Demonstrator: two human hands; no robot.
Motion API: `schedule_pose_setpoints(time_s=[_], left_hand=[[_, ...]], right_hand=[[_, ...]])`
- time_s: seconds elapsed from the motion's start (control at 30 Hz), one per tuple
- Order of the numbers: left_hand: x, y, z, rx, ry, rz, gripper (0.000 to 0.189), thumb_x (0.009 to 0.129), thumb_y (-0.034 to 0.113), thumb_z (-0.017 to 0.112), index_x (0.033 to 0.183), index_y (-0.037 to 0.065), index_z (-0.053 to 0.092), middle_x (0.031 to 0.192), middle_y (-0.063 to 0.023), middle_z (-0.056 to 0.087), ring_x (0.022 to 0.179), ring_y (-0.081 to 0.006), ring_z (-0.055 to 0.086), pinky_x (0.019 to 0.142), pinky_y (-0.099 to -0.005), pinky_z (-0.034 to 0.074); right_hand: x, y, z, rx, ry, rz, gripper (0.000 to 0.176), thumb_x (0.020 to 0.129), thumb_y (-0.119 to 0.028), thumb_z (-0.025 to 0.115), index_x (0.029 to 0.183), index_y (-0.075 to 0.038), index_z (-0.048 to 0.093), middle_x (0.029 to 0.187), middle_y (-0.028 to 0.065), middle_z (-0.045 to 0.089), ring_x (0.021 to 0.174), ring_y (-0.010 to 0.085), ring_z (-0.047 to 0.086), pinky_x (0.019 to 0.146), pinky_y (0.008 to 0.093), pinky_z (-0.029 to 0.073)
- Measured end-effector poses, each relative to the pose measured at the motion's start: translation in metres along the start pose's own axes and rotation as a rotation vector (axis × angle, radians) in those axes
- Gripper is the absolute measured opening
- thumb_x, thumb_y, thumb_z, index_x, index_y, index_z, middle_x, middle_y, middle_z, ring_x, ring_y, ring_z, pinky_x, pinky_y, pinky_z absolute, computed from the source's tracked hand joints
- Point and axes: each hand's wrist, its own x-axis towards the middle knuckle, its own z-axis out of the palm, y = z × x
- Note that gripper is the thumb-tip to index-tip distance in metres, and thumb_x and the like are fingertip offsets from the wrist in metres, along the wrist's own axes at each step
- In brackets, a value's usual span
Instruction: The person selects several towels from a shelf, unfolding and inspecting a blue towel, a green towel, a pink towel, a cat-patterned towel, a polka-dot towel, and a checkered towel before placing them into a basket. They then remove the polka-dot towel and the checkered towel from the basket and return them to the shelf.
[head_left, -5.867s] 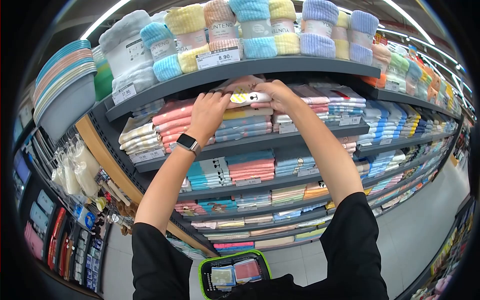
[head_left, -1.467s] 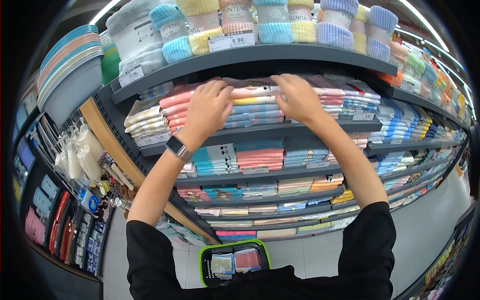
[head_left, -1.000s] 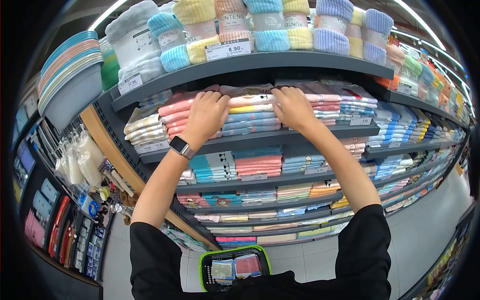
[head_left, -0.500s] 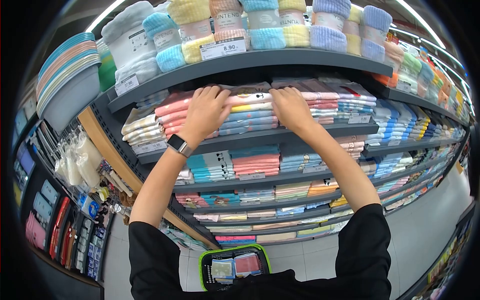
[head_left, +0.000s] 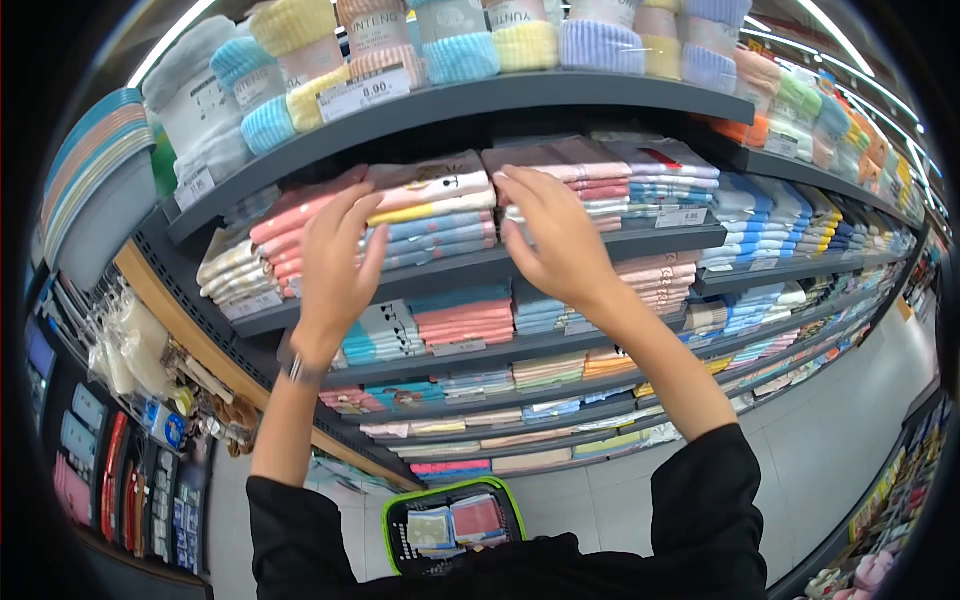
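Note:
On the upper shelf, a stack of folded towels (head_left: 440,225) has a pale pink one with a cartoon face on top, then yellow and blue ones. My left hand (head_left: 340,255) is at the left front of this stack, fingers stretched and thumb apart, overlapping a stack of pink towels (head_left: 280,235). My right hand (head_left: 552,232) is at the stack's right front corner, its fingers extended over the edge of the neighbouring mauve and red towels (head_left: 600,180). Neither hand holds anything.
A shelf edge (head_left: 480,90) with rolled, banded towels (head_left: 465,60) runs overhead. More folded towels (head_left: 465,320) fill the lower shelves. At left stand nested basins (head_left: 95,190). On the floor below me, a green-rimmed basket (head_left: 390,530) contains packaged items.
Both hands have come off the top towel's front edge and drawn back toward me, fingers now more extended. The view has shifted, so the shelves appear farther left and slightly higher.

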Motion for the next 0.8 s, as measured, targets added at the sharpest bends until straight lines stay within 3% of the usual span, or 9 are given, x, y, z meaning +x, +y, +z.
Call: schedule_pose_setpoints(time_s=[0.17,0.3,0.37,0.43,0.5,0.6,0.63,0.7,0.8], left_hand=[[-0.186,0.042,-0.034,-0.264,0.061,-0.46,0.018,0.082,-0.002,0.046,0.096,-0.002,0.058,0.101,-0.0136,0.059,0.098,-0.0268,0.054,0.086,-0.0357,0.042],[-0.467,0.115,-0.013,-0.403,-0.308,-1.364,0.019,0.086,0.007,0.046,0.1,0.001,0.058,0.096,-0.0137,0.06,0.09,-0.0239,0.057,0.079,-0.0329,0.044],[-0.592,0.173,-0.029,-0.341,-0.504,-1.405,0.022,0.086,0.014,0.047,0.09,-0.002,0.062,0.086,-0.0173,0.064,0.083,-0.0266,0.061,0.075,-0.0338,0.046],[-0.651,0.226,-0.057,-0.357,-0.795,-1.76,0.024,0.083,0.017,0.05,0.086,-0.002,0.064,0.084,-0.0181,0.065,0.083,-0.0279,0.062,0.075,-0.0361,0.047],[-0.719,0.264,-0.087,-0.387,-0.911,-1.729,0.028,0.079,0.02,0.051,0.087,-0.003,0.064,0.086,-0.0202,0.064,0.084,-0.0306,0.062,0.075,-0.0382,0.047],[-0.761,0.283,-0.108,-0.463,-1.184,-1.961,0.032,0.076,0.022,0.05,0.086,-0.005,0.064,0.086,-0.0227,0.064,0.085,-0.0332,0.062,0.077,-0.0388,0.047],[-0.765,0.285,-0.108,-0.476,-1.185,-1.962,0.032,0.076,0.022,0.05,0.086,-0.005,0.064,0.086,-0.0227,0.064,0.085,-0.0332,0.062,0.077,-0.0388,0.047],[-0.773,0.286,-0.104,-0.514,-1.278,-2.03,0.035,0.074,0.024,0.049,0.085,-0.005,0.064,0.086,-0.0244,0.063,0.086,-0.0361,0.061,0.078,-0.0393,0.046],[-0.793,0.285,-0.074,-0.548,-1.274,-1.842,0.035,0.075,0.025,0.049,0.085,-0.004,0.063,0.088,-0.0256,0.062,0.09,-0.0392,0.059,0.081,-0.0431,0.045]], right_hand=[[-0.103,-0.031,-0.048,0.248,-0.061,0.221,0.031,0.074,0.003,0.053,0.105,0.002,0.058,0.1,0.016,0.062,0.091,0.0328,0.059,0.085,0.0417,0.044],[-0.261,-0.059,-0.017,0.622,-0.307,1.005,0.02,0.088,-0.002,0.043,0.101,0.002,0.058,0.086,0.011,0.065,0.083,0.018,0.06,0.079,0.0288,0.044],[-0.372,-0.07,0.004,0.615,-0.43,1.212,0.021,0.09,-0.005,0.041,0.098,0.003,0.058,0.082,0.0092,0.064,0.08,0.0162,0.06,0.077,0.0277,0.045],[-0.499,-0.092,0.01,0.626,-0.575,1.477,0.021,0.09,-0.007,0.04,0.095,0.002,0.058,0.08,0.009,0.064,0.077,0.016,0.062,0.073,0.0281,0.047],[-0.605,-0.122,-0.008,0.622,-0.882,1.568,0.025,0.09,-0.015,0.041,0.097,0.003,0.057,0.077,0.0112,0.065,0.07,0.0178,0.064,0.065,0.0285,0.049],[-0.651,-0.165,-0.057,0.558,-1.167,2.12,0.025,0.088,-0.015,0.045,0.101,0.001,0.058,0.078,0.0125,0.066,0.063,0.018,0.063,0.054,0.0287,0.048],[-0.676,-0.175,-0.076,0.478,-1.362,2.039,0.026,0.087,-0.019,0.047,0.1,0.002,0.058,0.077,0.0127,0.066,0.061,0.0184,0.062,0.053,0.0294,0.049],[-0.67,-0.189,-0.107,0.393,-1.238,2.397,0.032,0.086,-0.02,0.047,0.112,0.0,0.052,0.084,0.0164,0.066,0.062,0.0208,0.063,0.052,0.0295,0.049],[-0.633,-0.217,-0.135,0.309,-1.113,2.435,0.033,0.085,-0.02,0.046,0.112,-0.002,0.052,0.083,0.0139,0.065,0.069,0.021,0.062,0.058,0.0303,0.049]])
